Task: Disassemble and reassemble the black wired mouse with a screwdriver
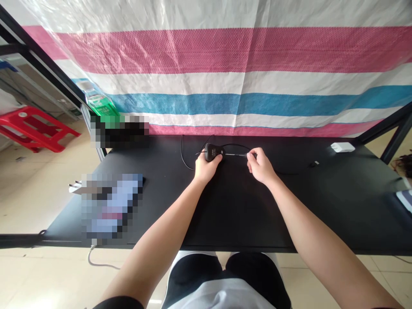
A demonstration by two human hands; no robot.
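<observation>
- Cord (pixel 236 154) is pinched near its metal end by the right hand (pixel 260 165), apparently so that it is kept taut.
- Black handheld device (pixel 212 151) is gripped by the left hand (pixel 206 168), seemingly to anchor it, just left of that pinch, above the bench (pixel 225 206).
- White charger (pixel 343 147) is placed well right of the device.

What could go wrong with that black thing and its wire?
The left hand grips the black device while the right hand pinches its thin wire. If the hands pull apart, the wire might strain or break near the device. The loose loop on the table might also snag and tug the device.
</observation>
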